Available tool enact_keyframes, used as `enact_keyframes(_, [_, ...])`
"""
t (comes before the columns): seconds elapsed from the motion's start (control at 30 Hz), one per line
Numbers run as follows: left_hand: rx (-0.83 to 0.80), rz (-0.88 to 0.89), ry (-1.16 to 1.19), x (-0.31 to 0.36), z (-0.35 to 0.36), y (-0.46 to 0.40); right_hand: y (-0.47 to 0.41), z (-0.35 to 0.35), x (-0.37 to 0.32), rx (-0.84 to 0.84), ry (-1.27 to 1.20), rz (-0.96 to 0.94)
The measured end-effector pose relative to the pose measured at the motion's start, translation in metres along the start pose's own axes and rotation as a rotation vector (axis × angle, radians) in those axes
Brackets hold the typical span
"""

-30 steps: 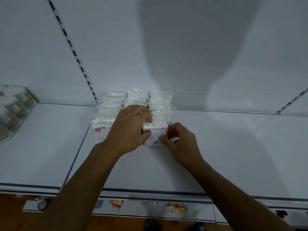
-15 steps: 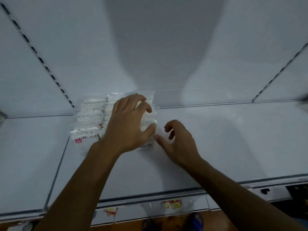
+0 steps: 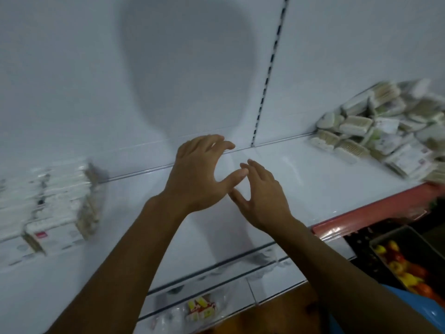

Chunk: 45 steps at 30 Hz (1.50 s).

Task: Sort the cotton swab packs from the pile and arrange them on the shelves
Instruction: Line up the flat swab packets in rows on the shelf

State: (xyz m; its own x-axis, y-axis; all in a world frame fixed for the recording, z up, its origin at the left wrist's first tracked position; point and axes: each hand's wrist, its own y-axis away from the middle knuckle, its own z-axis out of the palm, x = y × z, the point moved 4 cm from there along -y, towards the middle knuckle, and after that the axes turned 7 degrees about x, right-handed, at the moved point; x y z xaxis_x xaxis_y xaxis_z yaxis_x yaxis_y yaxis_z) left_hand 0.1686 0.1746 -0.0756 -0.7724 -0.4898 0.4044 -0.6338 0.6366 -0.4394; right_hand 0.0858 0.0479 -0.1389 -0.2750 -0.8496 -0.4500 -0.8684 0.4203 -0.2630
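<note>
Both hands, left hand [image 3: 197,174] and right hand [image 3: 261,198], hover empty, fingers spread, above shelf [image 3: 301,179].

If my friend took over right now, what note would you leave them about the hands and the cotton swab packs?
Left hand and right hand: both open, holding nothing, above the bare middle of the shelf.
Done: neat rows of arranged packs stand at the left of the shelf.
Left: the unsorted pile at the right still needs sorting and arranging.
</note>
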Motion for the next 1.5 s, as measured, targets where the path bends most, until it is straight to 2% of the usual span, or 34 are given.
enact_keyframes(0.23, [-0.065, 0.019, 0.07, 0.14, 0.109, -0.067, -0.005, -0.094, 0.152, 0.056, 0.034, 0.052])
enact_keyframes(0.43, [-0.139, 0.048, 0.184, 0.231, 0.173, -0.11, 0.0, -0.15, 0.249, 0.14, -0.008, 0.16])
enact_keyframes(0.73, [-0.185, 0.169, 0.352, 0.282, 0.245, -0.187, -0.02, -0.2, 0.353, 0.295, 0.075, 0.326])
enact_keyframes(0.9, [-0.221, 0.192, 0.415, 0.297, 0.269, -0.218, -0.035, -0.232, 0.398, 0.406, 0.126, 0.456])
enact_keyframes(1.03, [-0.243, 0.179, 0.402, 0.299, 0.286, -0.237, -0.054, -0.247, 0.432, 0.431, 0.113, 0.518])
enact_keyframes(1.2, [-0.24, 0.142, 0.366, 0.302, 0.305, -0.255, -0.077, -0.241, 0.463, 0.335, -0.024, 0.466])
enact_keyframes(1.3, [-0.227, 0.117, 0.38, 0.312, 0.316, -0.267, -0.088, -0.244, 0.475, 0.276, 0.033, 0.374])
enact_keyframes(1.4, [-0.238, 0.051, 0.456, 0.326, 0.329, -0.274, -0.091, -0.258, 0.479, 0.308, 0.039, 0.296])
enact_keyframes(1.5, [-0.214, -0.029, 0.596, 0.345, 0.335, -0.286, -0.099, -0.273, 0.473, 0.36, -0.145, 0.208])
